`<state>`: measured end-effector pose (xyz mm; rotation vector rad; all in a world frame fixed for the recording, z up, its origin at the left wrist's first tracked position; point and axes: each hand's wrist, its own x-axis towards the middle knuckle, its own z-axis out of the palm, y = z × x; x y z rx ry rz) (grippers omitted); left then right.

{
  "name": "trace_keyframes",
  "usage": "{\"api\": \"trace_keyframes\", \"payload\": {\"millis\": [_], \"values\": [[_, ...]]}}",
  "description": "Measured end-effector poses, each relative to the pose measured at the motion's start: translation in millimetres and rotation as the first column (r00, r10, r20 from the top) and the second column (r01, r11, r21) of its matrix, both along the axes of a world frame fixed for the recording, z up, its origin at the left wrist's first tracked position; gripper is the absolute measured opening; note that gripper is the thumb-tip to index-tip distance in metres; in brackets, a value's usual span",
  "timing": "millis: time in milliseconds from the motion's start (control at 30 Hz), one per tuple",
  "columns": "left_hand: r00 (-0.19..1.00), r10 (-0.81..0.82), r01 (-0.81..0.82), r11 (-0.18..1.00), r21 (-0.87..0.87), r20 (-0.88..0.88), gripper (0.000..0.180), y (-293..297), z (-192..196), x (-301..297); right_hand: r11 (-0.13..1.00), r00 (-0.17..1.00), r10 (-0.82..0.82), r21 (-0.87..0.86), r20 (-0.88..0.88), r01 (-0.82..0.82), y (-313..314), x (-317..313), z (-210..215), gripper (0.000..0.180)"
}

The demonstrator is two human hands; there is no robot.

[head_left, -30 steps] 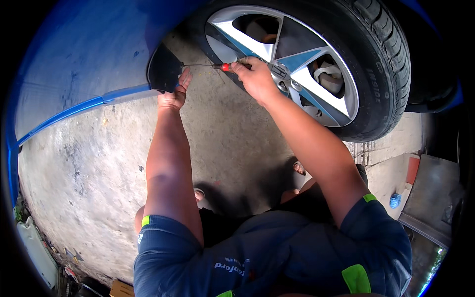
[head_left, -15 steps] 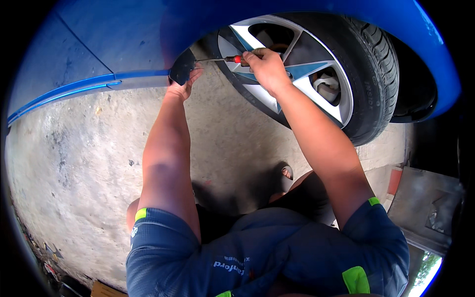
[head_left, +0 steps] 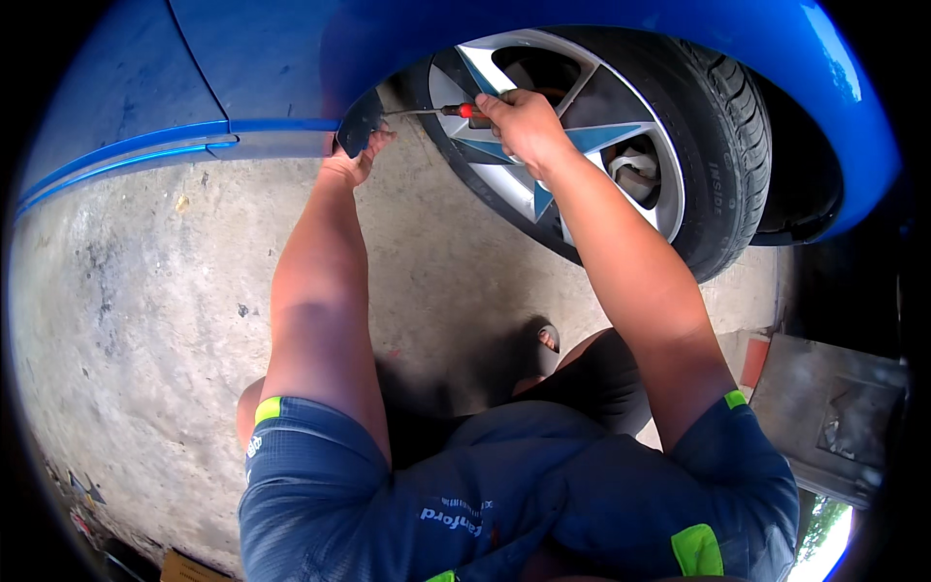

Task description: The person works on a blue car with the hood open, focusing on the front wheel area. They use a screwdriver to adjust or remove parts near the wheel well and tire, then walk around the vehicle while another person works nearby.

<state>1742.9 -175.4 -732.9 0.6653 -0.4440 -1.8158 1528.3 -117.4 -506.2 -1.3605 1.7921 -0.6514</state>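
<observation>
My right hand [head_left: 529,131] is closed round a screwdriver [head_left: 465,112] with a red and dark handle, in front of the wheel. Its thin metal shaft runs left, and its tip meets the black mud flap [head_left: 360,124] at the rear edge of the wheel arch. My left hand [head_left: 357,163] grips that flap from below, partly behind it, with the fingertips showing at its right side. How the tip sits against the flap is too small to make out.
The wheel [head_left: 669,145], with silver, dark and blue spokes, is turned outward under the blue car body [head_left: 272,58]. A stained concrete floor [head_left: 175,291] lies below. A grey metal panel [head_left: 824,388] stands at the right, and a cardboard box [head_left: 189,567] at the lower left.
My left hand has shifted slightly at the flap, its fingers a little more spread. The screwdriver stays at the flap in my right hand. The whole view has moved slightly.
</observation>
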Motion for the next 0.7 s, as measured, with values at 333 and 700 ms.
{"api": "trace_keyframes", "payload": {"millis": [333,700], "values": [[0.976,-0.078,0.086,0.996,-0.032,0.202,0.009,-3.3,-2.6,4.4,1.000,0.999,-0.002,-0.012,0.037,0.002,15.1,-6.5,-16.6,0.026],[0.991,-0.053,0.063,0.995,-0.081,0.119,0.014,-1.3,3.8,4.2,0.967,0.957,-0.095,0.252,0.273,0.024,35.2,-27.1,-43.7,0.032]]}}
